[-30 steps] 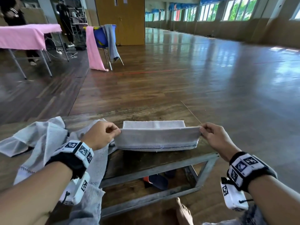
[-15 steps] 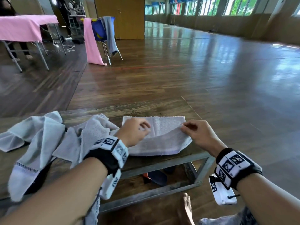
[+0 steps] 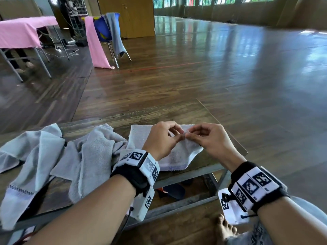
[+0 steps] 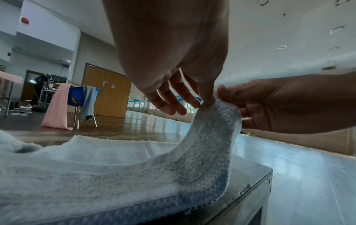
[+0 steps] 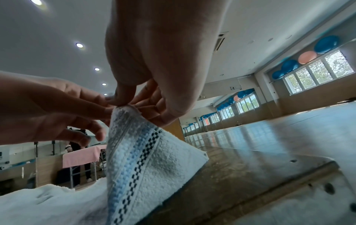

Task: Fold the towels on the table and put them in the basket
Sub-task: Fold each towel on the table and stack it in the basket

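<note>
A scuffed wooden table [image 3: 208,162] stands on a glossy plank floor [image 3: 212,71].

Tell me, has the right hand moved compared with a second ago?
Yes. The right hand has travelled leftward from the table's right edge to the middle of the towel, meeting the left hand there.

Nubby terry-cloth towel [image 4: 119,172] on a worn, matt wooden table [image 3: 208,161] with a dull metal frame; glossy wood floor [image 3: 194,73]
</note>
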A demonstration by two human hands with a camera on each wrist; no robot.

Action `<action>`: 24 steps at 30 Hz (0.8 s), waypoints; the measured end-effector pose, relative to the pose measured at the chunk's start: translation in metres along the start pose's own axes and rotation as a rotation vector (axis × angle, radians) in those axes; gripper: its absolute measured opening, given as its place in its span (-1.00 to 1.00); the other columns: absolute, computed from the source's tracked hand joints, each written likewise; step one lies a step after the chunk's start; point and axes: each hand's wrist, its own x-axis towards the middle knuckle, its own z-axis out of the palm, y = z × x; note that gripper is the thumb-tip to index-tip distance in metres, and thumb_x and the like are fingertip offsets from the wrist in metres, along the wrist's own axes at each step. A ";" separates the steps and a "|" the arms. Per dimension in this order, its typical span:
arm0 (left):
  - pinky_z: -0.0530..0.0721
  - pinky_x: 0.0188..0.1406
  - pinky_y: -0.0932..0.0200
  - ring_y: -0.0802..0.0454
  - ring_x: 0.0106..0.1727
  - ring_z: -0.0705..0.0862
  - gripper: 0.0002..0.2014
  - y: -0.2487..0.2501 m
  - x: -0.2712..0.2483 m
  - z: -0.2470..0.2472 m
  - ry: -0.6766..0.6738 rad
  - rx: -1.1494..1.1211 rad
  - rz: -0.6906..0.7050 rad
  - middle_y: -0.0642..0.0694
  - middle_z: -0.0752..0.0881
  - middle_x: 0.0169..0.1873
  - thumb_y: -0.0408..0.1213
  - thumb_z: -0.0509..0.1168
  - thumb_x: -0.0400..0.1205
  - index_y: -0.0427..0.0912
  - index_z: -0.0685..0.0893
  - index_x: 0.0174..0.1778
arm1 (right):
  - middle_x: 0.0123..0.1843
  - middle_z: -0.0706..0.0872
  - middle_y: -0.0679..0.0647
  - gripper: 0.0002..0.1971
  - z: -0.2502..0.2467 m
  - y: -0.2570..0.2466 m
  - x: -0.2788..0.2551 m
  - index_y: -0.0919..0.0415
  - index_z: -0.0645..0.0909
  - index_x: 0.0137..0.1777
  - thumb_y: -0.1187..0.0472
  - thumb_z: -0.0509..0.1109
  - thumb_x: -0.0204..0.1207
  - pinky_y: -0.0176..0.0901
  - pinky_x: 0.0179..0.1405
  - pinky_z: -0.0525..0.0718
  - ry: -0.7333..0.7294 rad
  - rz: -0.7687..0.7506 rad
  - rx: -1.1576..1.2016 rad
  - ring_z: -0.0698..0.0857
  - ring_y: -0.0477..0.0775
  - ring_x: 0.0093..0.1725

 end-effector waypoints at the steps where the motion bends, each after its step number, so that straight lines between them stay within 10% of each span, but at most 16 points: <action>1: 0.69 -0.30 0.28 0.24 -0.36 0.64 -0.90 -0.002 0.001 0.001 0.010 0.002 0.000 0.13 0.74 -0.32 -0.12 0.54 0.55 -0.04 0.80 -0.16 | -0.15 0.90 0.03 -0.88 0.001 0.001 0.000 0.11 0.83 -0.11 0.22 0.69 0.39 -0.37 -0.08 0.75 0.005 0.007 0.004 0.85 -0.13 -0.14; 13: 0.61 -0.25 0.45 0.23 -0.19 0.74 -0.90 -0.002 0.012 0.018 0.037 -0.146 0.049 0.08 0.79 -0.26 -0.15 0.50 0.59 -0.08 0.78 -0.11 | -0.11 0.88 0.05 -0.92 -0.007 -0.001 0.003 0.09 0.85 -0.05 0.26 0.64 0.50 -0.02 0.03 0.81 0.098 0.115 -0.040 0.85 0.11 -0.03; 24: 0.71 -0.18 0.30 0.20 -0.15 0.75 -0.94 -0.007 0.015 0.014 0.000 -0.106 0.000 0.16 0.80 -0.21 -0.10 0.50 0.57 0.05 0.78 -0.16 | -0.19 0.86 -0.07 -0.86 -0.007 0.004 0.012 0.00 0.85 -0.10 0.29 0.60 0.53 -0.28 -0.16 0.67 0.126 0.131 -0.084 0.79 -0.17 -0.17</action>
